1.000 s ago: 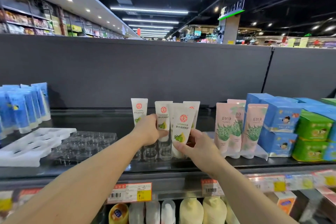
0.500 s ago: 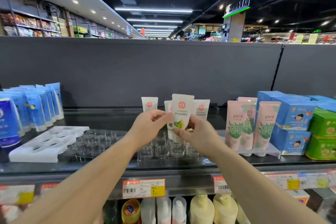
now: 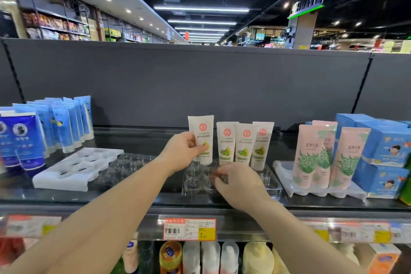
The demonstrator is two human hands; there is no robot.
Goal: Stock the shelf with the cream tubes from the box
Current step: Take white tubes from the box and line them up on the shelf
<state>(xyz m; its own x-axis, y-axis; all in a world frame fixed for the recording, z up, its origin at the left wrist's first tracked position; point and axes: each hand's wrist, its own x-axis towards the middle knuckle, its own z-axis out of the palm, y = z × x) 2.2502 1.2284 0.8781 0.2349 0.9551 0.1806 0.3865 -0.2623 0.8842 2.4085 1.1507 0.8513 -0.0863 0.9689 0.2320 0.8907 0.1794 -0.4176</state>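
Three white cream tubes (image 3: 244, 144) with red seals and green fruit prints stand cap-down in a clear cupped tray (image 3: 272, 181) on the dark shelf (image 3: 155, 198). My left hand (image 3: 183, 152) grips a fourth white tube (image 3: 201, 133) upright at the left end of that row, its cap just above the tray's cups. My right hand (image 3: 238, 182) lies low over the tray's front, fingers curled and pinching at a cup rim. The box is out of view.
Pink aloe tubes (image 3: 311, 155) and blue cartons (image 3: 382, 140) stand to the right. On the left are blue tubes (image 3: 66, 122), a white slotted tray (image 3: 75, 167) and a second clear tray (image 3: 129, 162). A price label (image 3: 189, 229) hangs on the shelf edge above bottles (image 3: 211, 256).
The tube held by both hands at the row's middle has moved left in my left hand. My right hand let go of it and dropped to the tray.
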